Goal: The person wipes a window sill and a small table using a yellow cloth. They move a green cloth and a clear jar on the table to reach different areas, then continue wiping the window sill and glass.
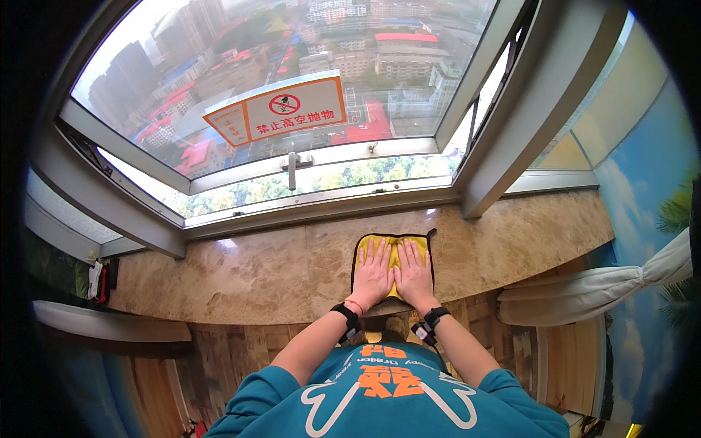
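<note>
A yellow microfibre cloth [394,247] with a dark border lies spread on a brown marble windowsill [263,274]. My left hand [373,275] rests palm down on the cloth's left half, its fingers pointing towards the window. Beside it, my right hand [413,274] presses flat on the right half, thumbs close together. Neither hand has its fingers curled around the cloth. The cloth's lower middle is largely covered by my hands. Its upper right corner carries a small dark loop.
Beyond the sill a tilted-out window sash [350,159] has a handle [292,169] and a warning sticker [279,109]. Thick frame posts [526,115] stand at both sides. A tied white curtain [580,290] hangs at right. Small items [98,280] stand at the sill's left end.
</note>
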`<state>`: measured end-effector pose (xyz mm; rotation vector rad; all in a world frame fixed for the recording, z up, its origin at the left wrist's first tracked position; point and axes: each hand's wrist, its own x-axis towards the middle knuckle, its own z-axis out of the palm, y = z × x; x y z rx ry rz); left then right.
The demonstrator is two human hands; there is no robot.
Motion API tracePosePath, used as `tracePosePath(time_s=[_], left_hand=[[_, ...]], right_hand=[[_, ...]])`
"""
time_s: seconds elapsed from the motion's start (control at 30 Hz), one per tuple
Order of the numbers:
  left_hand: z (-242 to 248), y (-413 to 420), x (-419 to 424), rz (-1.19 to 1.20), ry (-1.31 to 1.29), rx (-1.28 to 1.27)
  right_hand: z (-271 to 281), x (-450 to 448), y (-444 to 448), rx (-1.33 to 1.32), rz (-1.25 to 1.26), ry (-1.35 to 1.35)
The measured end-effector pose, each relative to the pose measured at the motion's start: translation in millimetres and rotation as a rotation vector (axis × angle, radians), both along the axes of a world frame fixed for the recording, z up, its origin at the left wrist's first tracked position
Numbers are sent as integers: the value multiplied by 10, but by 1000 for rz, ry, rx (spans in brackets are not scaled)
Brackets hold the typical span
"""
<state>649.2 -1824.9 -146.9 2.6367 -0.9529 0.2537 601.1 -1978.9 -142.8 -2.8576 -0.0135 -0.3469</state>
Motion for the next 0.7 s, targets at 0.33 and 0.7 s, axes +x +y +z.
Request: tracePosePath(time_s=[0.33,0.7], left_hand=[[49,-143,-373,-96,82,11],[13,-446,-217,-140,75,30]], right_hand=[[31,-452,-165,-3,-21,73],[26,-397,-440,23,-110,83]])
